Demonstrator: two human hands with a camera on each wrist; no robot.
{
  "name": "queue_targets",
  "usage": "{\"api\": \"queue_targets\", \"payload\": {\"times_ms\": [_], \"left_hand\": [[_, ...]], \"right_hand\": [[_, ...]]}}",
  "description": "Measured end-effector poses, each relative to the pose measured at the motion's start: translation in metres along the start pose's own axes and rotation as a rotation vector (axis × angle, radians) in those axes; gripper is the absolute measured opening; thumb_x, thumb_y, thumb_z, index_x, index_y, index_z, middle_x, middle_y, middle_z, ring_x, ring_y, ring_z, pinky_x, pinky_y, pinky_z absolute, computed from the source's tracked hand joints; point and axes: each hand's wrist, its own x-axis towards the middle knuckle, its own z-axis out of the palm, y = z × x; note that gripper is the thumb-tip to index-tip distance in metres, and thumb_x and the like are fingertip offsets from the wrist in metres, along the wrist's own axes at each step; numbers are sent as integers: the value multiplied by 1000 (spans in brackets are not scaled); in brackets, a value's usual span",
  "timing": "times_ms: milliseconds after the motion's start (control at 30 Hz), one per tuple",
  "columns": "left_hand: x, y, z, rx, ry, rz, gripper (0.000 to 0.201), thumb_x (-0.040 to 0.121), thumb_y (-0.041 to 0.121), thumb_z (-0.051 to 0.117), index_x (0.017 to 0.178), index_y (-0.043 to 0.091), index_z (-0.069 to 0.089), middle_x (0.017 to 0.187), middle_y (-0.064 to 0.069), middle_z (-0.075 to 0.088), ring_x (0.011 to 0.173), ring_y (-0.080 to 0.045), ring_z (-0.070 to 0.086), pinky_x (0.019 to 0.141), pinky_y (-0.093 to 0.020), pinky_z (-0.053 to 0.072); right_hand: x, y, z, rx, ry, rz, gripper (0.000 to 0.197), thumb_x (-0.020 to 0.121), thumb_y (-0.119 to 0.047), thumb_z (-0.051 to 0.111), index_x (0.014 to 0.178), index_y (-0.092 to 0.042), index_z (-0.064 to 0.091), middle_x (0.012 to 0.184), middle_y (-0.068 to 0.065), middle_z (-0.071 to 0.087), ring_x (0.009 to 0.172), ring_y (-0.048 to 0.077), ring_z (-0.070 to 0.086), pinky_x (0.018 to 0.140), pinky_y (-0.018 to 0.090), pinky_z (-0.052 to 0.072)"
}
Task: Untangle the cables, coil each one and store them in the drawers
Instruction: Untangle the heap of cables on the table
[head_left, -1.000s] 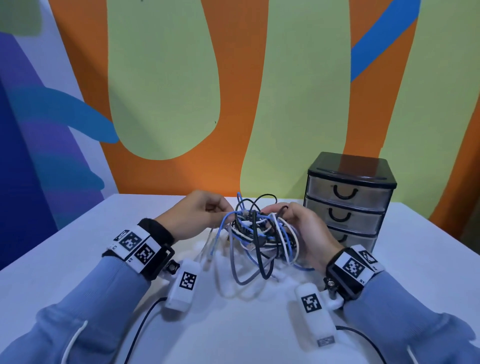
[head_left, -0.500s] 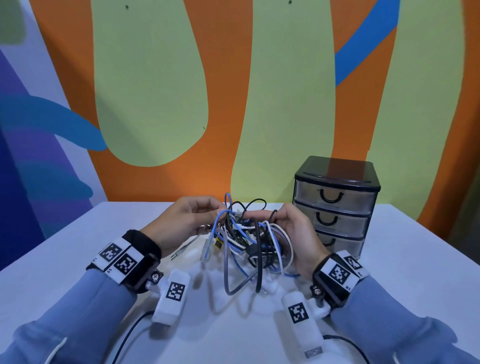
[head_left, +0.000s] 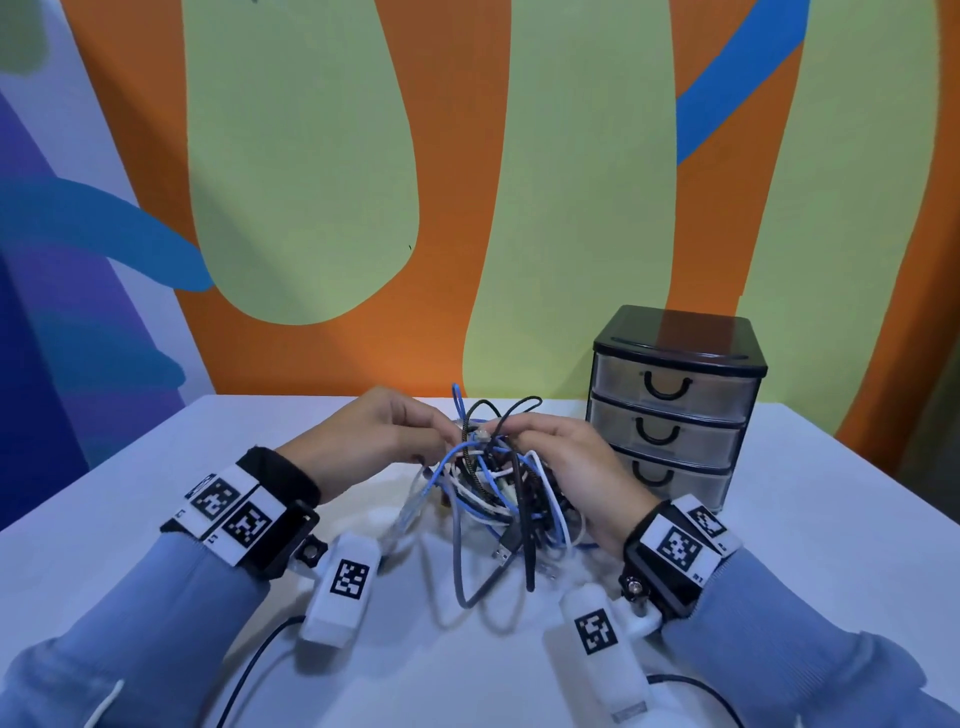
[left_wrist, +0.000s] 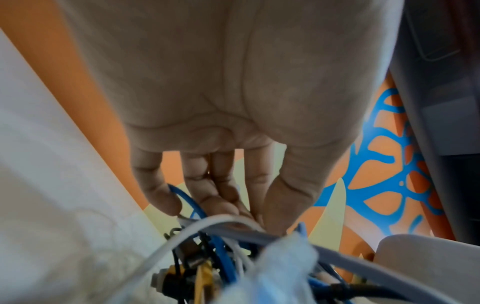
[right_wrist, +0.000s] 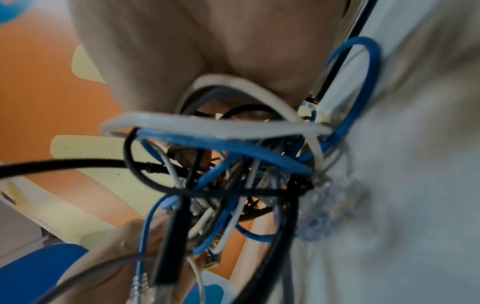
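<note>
A tangle of blue, white, black and grey cables (head_left: 498, 493) hangs between my hands just above the white table (head_left: 810, 561). My left hand (head_left: 441, 441) pinches strands at the tangle's top left. In the left wrist view the left hand (left_wrist: 233, 207) has thumb and fingertips closed on a blue strand above the cables (left_wrist: 221, 246). My right hand (head_left: 519, 431) curls round the bundle's right side, fingertips at the top. The right wrist view shows the cables (right_wrist: 221, 148) looped under the right palm (right_wrist: 207, 41). Loose ends and a USB plug (head_left: 506, 551) dangle below.
A small black three-drawer unit (head_left: 670, 410) with clear drawers, all closed, stands just right of my right hand, near the wall. White wrist cameras (head_left: 343, 587) (head_left: 597, 639) and their black leads lie over the near table. A painted wall stands behind the table.
My two hands have drawn closer at the top of the tangle, and the left fingertips now meet the right ones. The bundle stays held up between them.
</note>
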Motion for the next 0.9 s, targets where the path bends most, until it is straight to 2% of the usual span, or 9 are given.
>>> {"api": "queue_targets", "payload": {"times_ms": [133,233,333,433,500,567,633,733,900], "left_hand": [[0,-2,-2,54,-39,6,19,93,-7,67,98,1,82,104,-21,80,99,-28,73,103,-36,57],[1,-6,-3,79,-71,21,15,95,-8,69,100,1,80,100,-14,80,92,-21,72,91,-26,56],[2,-10,0,54,-64,46,9,94,-4,75,103,-3,73,97,-23,73,89,-22,67,87,-28,54],[4,-10,1,65,-73,84,10,93,1,78,102,4,74,102,-32,70,88,-24,67,88,-35,54],[5,-10,1,82,-68,86,9,94,3,78,101,7,73,101,-29,71,85,-22,69,88,-37,55],[5,-10,2,105,-56,80,9,94,4,78,101,7,72,95,-26,74,82,-21,69,87,-38,55],[6,-9,4,127,-33,76,7,95,4,77,99,8,72,88,-18,75,78,-19,68,84,-36,54],[6,-8,6,136,5,52,6,94,1,76,97,5,73,83,-10,74,75,-17,66,80,-31,52],[4,-3,8,40,72,-6,4,94,4,77,96,1,76,79,-7,74,74,-15,66,81,-27,53]], "right_hand": [[0,4,-3,-29,-24,-17,27,99,5,58,110,-8,79,108,11,80,98,29,75,93,42,60],[-1,6,-8,5,-69,-31,25,96,4,67,116,-6,77,111,13,79,98,27,75,90,42,61],[0,9,-10,-7,-73,-62,27,93,2,73,117,-8,77,112,14,79,102,27,75,93,41,61],[0,9,-10,11,-36,-47,26,92,0,75,116,-8,77,107,15,79,96,28,76,86,37,62],[0,9,-9,9,-18,-35,26,91,1,75,115,-9,77,104,14,80,90,27,77,84,35,62],[0,9,-9,2,-5,-31,28,90,2,74,115,-10,77,103,15,80,88,27,76,87,39,62],[0,9,-8,1,-5,-36,29,90,3,74,116,-10,76,103,16,80,89,29,76,90,43,61],[0,8,-9,24,-26,-37,30,90,4,74,118,-7,75,105,18,79,90,32,76,88,45,62],[0,7,-8,22,-3,-25,29,91,9,68,114,-7,77,102,16,80,87,30,77,79,37,63]]}}
